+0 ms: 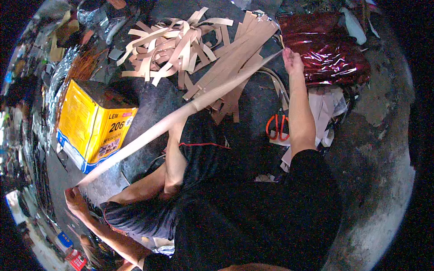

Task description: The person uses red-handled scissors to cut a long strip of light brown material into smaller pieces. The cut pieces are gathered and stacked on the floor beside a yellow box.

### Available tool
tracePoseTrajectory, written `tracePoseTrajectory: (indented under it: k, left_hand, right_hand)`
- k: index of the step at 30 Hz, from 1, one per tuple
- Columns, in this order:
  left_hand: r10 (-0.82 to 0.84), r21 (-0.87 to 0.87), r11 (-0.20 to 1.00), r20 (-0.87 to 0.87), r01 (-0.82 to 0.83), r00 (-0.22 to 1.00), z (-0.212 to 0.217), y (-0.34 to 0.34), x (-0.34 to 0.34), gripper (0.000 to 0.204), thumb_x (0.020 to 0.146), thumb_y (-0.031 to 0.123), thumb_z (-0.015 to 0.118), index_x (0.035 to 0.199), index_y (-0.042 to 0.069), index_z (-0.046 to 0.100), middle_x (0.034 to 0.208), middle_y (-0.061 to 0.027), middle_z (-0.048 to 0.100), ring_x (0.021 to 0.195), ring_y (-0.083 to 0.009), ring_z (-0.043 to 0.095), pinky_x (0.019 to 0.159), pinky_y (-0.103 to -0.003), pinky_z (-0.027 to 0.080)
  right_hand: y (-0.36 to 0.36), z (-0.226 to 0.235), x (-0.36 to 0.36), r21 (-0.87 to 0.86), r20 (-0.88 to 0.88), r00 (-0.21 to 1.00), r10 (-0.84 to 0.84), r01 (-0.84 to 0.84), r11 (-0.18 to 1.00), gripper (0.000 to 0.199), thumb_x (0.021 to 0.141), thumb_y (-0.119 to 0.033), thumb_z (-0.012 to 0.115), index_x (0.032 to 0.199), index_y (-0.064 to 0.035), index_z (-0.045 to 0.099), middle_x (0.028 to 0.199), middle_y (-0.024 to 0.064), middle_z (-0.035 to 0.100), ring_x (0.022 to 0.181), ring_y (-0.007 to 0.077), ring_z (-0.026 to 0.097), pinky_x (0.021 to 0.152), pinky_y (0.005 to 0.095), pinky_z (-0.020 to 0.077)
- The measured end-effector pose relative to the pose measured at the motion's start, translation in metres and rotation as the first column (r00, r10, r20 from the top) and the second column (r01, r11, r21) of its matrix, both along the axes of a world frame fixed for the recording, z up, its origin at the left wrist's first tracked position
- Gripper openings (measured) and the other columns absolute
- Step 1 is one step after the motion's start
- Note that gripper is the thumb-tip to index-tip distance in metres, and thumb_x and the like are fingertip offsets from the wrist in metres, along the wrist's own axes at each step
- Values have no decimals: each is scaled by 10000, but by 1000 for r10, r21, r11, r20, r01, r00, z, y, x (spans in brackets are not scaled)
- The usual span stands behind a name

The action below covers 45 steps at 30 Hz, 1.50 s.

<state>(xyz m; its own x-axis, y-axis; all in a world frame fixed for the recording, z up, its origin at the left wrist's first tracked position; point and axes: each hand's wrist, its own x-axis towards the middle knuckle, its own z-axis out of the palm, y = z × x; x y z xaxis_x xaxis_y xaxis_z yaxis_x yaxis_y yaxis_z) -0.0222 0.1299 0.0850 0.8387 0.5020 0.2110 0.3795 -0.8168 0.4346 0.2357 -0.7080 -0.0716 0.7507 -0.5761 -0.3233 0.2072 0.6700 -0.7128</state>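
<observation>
A long pale beige strip (153,131) is stretched taut on a slant between my two hands, passing over my bent leg. My left hand (77,202), far out at the lower left, is closed on its near end. At the upper right my right hand (293,62) pinches the far end, beside a bundle of shiny dark red film (323,52). Below the strip's upper part lie flat brown strips (226,74) in a stack. A loose heap of curled beige strips (169,49) is to their left.
A yellow square tin (86,122) with a dark top stands at the left, close to the strip. Orange-handled scissors (272,128) lie beside my right forearm, near pale scraps (325,108). A brown bristle bundle (83,63) is behind the tin. Assorted clutter lines the left side.
</observation>
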Motion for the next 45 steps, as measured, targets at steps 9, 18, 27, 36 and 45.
tracePoseTrajectory:
  k: [9,18,27,36,45]
  left_hand:
    - [-313,-458,837,52,301,948,52,-109,69,310,909,278,492,1008,-14,524,897,-66,555,854,-163,502,774,-297,404]
    - [-411,-498,450,621,741,667,115,-301,305,241,864,248,508,953,66,638,872,-57,639,805,-165,592,726,-304,448]
    - [-654,-150,704,246,694,716,-76,-214,285,182,849,137,535,998,66,611,900,-154,644,757,-248,632,703,-314,493]
    - [-732,-616,456,151,642,664,-93,-332,174,243,841,83,566,1076,43,611,925,-107,666,839,-167,635,759,-289,491]
    - [-784,-539,483,84,690,615,-113,-383,208,263,801,224,638,994,47,644,906,-138,665,835,-266,649,762,-339,497]
  right_hand:
    - [110,88,32,-623,-164,782,602,-555,551,349,928,-249,488,1128,36,504,1070,179,597,965,272,609,865,368,496]
    - [258,231,111,-661,451,495,743,-373,651,220,931,-195,490,952,16,546,886,128,629,835,225,639,762,349,529]
    - [244,39,22,-773,-620,713,328,-481,-415,318,908,-291,494,1103,-52,570,987,141,608,845,327,603,730,401,473]
    - [231,-25,-50,-827,-381,743,551,-8,-562,154,799,-92,565,948,-69,600,1032,82,573,1058,289,493,994,403,312]
    - [224,37,-23,-861,-480,630,610,-205,-466,111,820,-159,571,887,-81,613,885,103,636,900,290,588,853,420,399]
